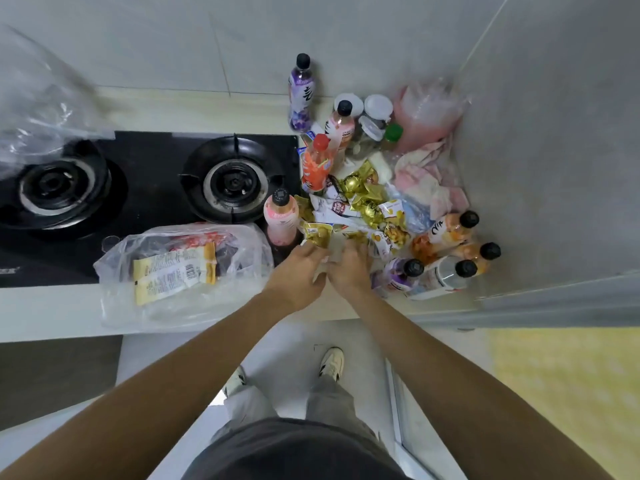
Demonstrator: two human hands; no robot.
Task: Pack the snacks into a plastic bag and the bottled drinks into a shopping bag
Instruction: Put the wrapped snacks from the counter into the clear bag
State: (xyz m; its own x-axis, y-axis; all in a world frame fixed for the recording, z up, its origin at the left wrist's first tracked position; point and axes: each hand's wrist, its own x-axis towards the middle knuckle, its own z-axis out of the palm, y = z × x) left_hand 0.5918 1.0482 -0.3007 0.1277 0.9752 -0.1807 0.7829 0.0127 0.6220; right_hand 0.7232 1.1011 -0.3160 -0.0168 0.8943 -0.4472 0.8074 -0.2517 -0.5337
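A heap of small snack packets (367, 206), gold and white, lies on the counter to the right of the stove. My left hand (298, 271) and my right hand (349, 265) are side by side at the heap's near edge, both closed on packets. A clear plastic bag (180, 268) with yellow-and-white snack packs inside lies to the left of my hands. Bottled drinks stand around the heap: a pink one (281, 216), an orange one (317, 161), a purple one (302, 93). Several more bottles (450, 254) lie at the right.
A black two-burner gas stove (149, 188) fills the counter's left half. Another clear plastic bag (41, 98) hangs blurred at far left. Jars (375, 116), a pink bag (426, 116) and a pink-white cloth (429, 178) crowd the back right corner. A grey wall (554, 168) bounds the right.
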